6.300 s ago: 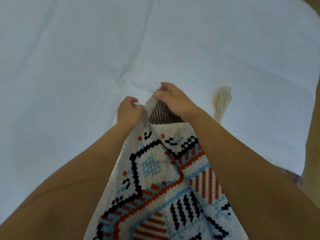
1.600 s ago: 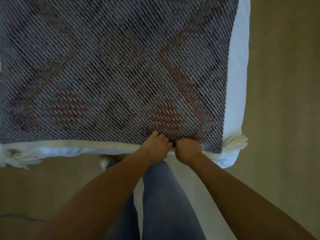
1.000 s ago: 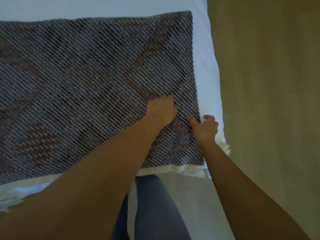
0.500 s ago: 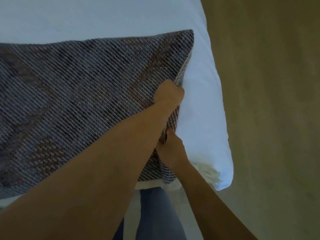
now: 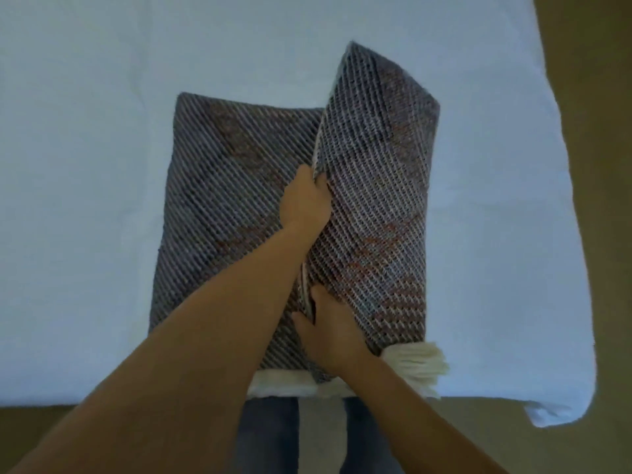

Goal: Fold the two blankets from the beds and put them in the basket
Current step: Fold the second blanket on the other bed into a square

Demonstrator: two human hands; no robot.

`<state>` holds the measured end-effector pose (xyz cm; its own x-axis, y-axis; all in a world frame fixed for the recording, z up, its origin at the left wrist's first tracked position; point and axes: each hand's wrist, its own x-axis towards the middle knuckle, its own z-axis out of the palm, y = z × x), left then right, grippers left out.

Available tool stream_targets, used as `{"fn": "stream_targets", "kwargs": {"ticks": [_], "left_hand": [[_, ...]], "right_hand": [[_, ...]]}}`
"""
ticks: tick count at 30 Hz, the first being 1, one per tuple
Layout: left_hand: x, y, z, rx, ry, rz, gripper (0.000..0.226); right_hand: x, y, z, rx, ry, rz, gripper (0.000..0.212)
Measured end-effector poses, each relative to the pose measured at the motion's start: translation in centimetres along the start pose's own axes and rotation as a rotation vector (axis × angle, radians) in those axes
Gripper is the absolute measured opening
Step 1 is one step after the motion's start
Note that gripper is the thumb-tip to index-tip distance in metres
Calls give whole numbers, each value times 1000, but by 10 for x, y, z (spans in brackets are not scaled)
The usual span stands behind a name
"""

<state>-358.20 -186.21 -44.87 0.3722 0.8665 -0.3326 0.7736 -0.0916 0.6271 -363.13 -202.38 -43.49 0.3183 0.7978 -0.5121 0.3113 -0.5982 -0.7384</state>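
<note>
Raised now, right half of grey-rust woven blanket [image 5: 239, 186], left hand [image 5: 304, 203], right hand [image 5: 330, 335] gripping edge

White-sheeted bed [image 5: 102, 172], a half-folded grey woven blanket [image 5: 232, 186] with cream fringe [image 5: 413, 366] near its front edge.

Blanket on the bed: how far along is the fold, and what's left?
Done: the blanket lies on the bed folded to a rectangle. In hand: left hand and right hand grip its raised right half, mid-fold. Left: lay it flat, basket it; no basket or second blanket in view.
</note>
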Motion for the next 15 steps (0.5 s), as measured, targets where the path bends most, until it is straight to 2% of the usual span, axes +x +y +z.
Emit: {"fn": "stream_targets", "kwargs": {"ticks": [8, 12, 15], "left_hand": [[47, -148, -124, -52, 95, -63, 23], [59, -194, -144, -47, 45, -127, 24], [62, -204, -141, -86, -7, -124, 24]], "right_hand": [[47, -89, 156, -122, -38, 65, 29], [65, -108, 195, -232, -126, 98, 31], [70, -109, 205, -257, -126, 172, 32]]}}
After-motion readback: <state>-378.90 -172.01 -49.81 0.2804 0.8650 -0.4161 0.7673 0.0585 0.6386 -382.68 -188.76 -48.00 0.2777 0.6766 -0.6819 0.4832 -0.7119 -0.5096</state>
